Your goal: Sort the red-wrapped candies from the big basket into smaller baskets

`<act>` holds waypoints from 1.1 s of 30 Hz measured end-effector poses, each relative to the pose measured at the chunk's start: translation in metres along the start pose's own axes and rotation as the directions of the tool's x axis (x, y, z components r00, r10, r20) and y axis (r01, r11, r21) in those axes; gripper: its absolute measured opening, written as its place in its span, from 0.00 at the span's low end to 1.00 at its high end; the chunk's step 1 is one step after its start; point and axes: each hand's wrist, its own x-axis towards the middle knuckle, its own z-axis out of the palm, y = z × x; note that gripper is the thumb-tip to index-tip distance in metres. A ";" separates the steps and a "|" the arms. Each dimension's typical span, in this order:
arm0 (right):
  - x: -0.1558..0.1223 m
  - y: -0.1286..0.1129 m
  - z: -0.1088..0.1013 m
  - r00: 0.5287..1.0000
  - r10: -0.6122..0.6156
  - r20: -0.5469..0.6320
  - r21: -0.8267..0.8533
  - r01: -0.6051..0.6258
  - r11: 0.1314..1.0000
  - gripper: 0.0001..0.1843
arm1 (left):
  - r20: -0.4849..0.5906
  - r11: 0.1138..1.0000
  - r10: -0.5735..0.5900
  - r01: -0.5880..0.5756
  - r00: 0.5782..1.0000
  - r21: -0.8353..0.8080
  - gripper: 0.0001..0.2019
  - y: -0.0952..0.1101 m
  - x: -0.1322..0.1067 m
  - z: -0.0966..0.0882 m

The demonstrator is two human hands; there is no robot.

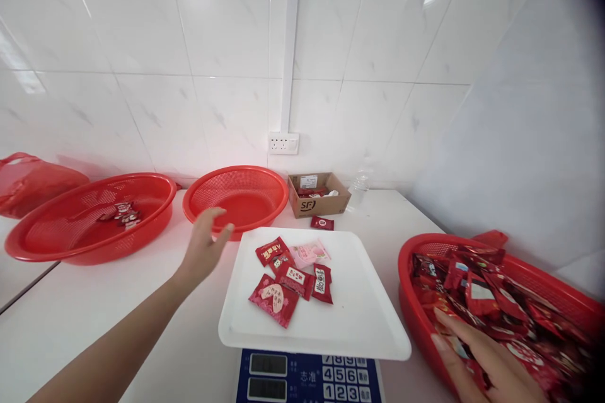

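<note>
Head view: packets (273, 300) are presumably being kept together by a rimmed tray (362, 315) atop a scale (309, 376). The left hand (205, 244) is being held with grip apart; the right hand (496, 365), its grip unclear, is being held at a basket (407, 293) of packets.

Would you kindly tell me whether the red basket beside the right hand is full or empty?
Fairly full: the red basket holds wrapped packets heaped across its visible part, with the right hand over them.
</note>
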 end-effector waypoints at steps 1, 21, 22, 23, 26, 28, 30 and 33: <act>0.003 -0.015 0.001 1.000 0.003 0.011 -0.007 -0.003 1.000 0.20 | 0.177 0.989 0.122 -0.135 0.977 0.065 0.21 0.009 -0.009 0.006; 0.059 -0.136 0.047 0.714 -0.164 0.681 0.137 0.096 0.986 0.28 | 0.721 0.805 0.251 -0.553 0.646 0.216 0.38 0.029 -0.028 0.043; 0.059 -0.136 0.047 0.709 -0.167 0.685 0.137 0.100 0.986 0.28 | 0.724 0.826 0.237 -0.527 0.647 0.201 0.36 0.030 -0.027 0.042; 0.059 -0.136 0.048 0.704 -0.169 0.690 0.134 0.105 0.985 0.28 | 0.723 0.844 0.229 -0.503 0.652 0.187 0.33 0.031 -0.027 0.041; 0.059 -0.135 0.048 0.691 -0.171 0.702 0.122 0.120 0.985 0.28 | 0.692 0.894 0.210 -0.423 0.691 0.151 0.26 0.036 -0.026 0.039; 0.059 -0.136 0.048 0.683 -0.171 0.710 0.117 0.126 0.985 0.29 | 0.667 0.941 0.168 -0.319 0.726 0.110 0.25 0.039 -0.026 0.039; 0.060 -0.136 0.047 0.678 -0.169 0.715 0.113 0.126 0.986 0.28 | 0.637 0.980 0.110 -0.192 0.763 0.061 0.27 0.043 -0.026 0.037; 0.060 -0.138 0.045 0.671 -0.154 0.725 0.102 0.117 0.988 0.28 | 0.614 0.998 0.036 -0.058 0.788 0.015 0.25 0.048 -0.023 0.031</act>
